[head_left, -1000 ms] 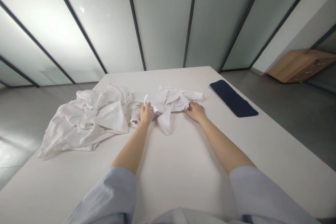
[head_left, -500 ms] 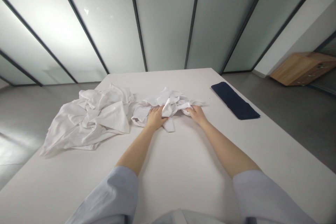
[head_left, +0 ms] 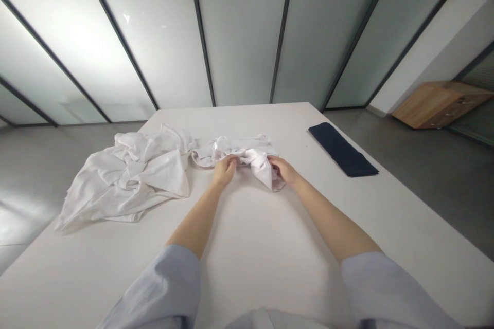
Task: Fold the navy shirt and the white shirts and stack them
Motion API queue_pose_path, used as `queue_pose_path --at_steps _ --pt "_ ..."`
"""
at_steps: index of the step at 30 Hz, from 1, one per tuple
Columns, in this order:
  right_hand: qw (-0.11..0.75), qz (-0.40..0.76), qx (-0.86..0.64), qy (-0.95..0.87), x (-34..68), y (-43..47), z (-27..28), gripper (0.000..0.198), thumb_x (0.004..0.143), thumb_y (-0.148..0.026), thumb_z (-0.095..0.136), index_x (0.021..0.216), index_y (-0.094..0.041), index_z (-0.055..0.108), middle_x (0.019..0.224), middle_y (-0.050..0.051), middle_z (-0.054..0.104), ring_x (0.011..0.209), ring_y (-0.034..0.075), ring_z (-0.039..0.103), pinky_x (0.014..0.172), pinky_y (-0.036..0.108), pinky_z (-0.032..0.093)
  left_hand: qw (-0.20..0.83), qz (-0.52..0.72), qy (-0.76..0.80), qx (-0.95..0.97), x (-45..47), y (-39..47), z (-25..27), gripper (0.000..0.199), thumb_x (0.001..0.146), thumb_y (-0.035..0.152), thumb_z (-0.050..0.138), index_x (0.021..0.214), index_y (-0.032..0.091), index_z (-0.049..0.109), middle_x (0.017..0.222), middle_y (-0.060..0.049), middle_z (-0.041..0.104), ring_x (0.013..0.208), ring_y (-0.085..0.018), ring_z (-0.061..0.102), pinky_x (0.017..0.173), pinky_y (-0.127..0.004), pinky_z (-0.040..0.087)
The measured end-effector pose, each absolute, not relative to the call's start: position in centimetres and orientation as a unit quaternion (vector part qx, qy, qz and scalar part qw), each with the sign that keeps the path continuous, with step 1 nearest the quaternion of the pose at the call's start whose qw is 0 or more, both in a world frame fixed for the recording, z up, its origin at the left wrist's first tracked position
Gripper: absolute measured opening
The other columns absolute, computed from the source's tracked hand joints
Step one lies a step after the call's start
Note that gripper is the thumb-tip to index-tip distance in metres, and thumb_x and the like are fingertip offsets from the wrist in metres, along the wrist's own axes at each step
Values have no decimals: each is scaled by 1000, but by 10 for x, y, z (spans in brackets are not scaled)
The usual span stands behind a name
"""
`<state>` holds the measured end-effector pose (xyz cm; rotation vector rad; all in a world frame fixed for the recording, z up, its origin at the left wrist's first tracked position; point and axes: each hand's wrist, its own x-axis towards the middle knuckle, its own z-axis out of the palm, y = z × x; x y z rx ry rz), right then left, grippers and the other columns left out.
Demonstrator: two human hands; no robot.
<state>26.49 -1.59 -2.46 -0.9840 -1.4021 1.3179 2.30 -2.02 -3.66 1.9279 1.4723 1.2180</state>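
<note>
White pile (head_left: 131, 177) left of my left hand (head_left: 224, 170), loose and rumpled, crowding that side of the table (head_left: 266, 247). It reaches the left end of the cloth (head_left: 261, 163); can't tell whether the two touch. Navy cloth (head_left: 342, 150) folded flat, right of my right hand (head_left: 283, 170) and a little beyond, well apart from it. Glass wall (head_left: 243, 31) ahead of both hands, past the table's far edge; wooden cabinet (head_left: 432, 105) far off to my right. Cloth, white and bunched, lies between and just beyond my hands. Left hand grips its near edge, thumb inward. Right hand grips the bunched right end, fingertips partly hidden in folds. Both forearms reach forward, converging, sleeves (head_left: 165, 280) ending near the elbows
</note>
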Motion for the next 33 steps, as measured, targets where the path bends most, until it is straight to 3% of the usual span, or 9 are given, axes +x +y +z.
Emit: queue_pose_path --at_steps 2,4,9,13,17,21,26,29,33 --pt "414 487 -391 -662 258 -22 -26 37 69 -32 59 102 -24 73 118 3 69 118 27 56 104 39 39 211 378 437 789 36 -27 -40 44 75 32 61 116 17 62 117 -11 66 110 -27 60 98 -40 46" --pt "358 434 -381 -734 249 -29 -27 49 69 -25 56 117 -24 68 129 2 64 124 27 52 110 41 34 191 322 387 843 46 -32 -43 58 66 32 70 121 17 60 125 -13 62 118 -31 55 103 -43 43" --pt "292 300 -399 -815 238 -37 -31 61 79 -19 49 140 -23 50 132 5 61 125 25 52 107 41 37 213 321 443 809 51 -31 -46 34 72 19 57 105 16 67 111 -12 68 110 -29 60 99 -44 45" --pt "222 186 -461 -839 246 -33 -32 52 86 -30 53 138 -23 51 133 9 60 125 27 51 105 43 37 273 420 494 711 45 -21 -45 37 72 16 51 106 17 66 105 -7 70 106 -27 61 95 -42 48" --pt "190 118 -521 -824 259 -23 -37 35 87 -27 53 120 -23 64 130 8 62 123 25 52 103 40 37 403 534 504 547 35 -10 -47 28 74 31 57 96 15 63 90 -6 71 92 -23 66 84 -38 53" --pt "304 188 -596 -719 273 -9 -45 31 91 -29 42 106 -23 67 110 6 70 104 22 62 89 31 44 492 610 470 406 20 -2 -44 30 74 40 59 94 18 61 91 -8 72 91 -22 68 82 -36 55" --pt "469 252 -607 -590 291 2 -49 29 80 -43 45 78 -20 63 78 3 67 82 22 60 75 30 45 527 611 451 382 4 -6 -28 34 75 37 53 100 17 64 98 -8 73 101 -26 67 84 -38 56" --pt "594 261 -588 -482 301 7 -47 28 75 -46 40 68 -22 53 67 0 59 76 20 57 71 29 45 570 554 442 415 -5 -15 -19 36 76 42 51 96 16 67 85 -9 73 85 -27 69 75 -40 57" --pt "716 289 -546 -324 314 14 -45 31 77 -47 27 73 -24 48 66 -1 54 72 19 59 66 29 47 622 432 430 491 -8 -21 -13 53 83 60 41 81 16 70 59 -7 64 57 -21 64 57 -36 54"
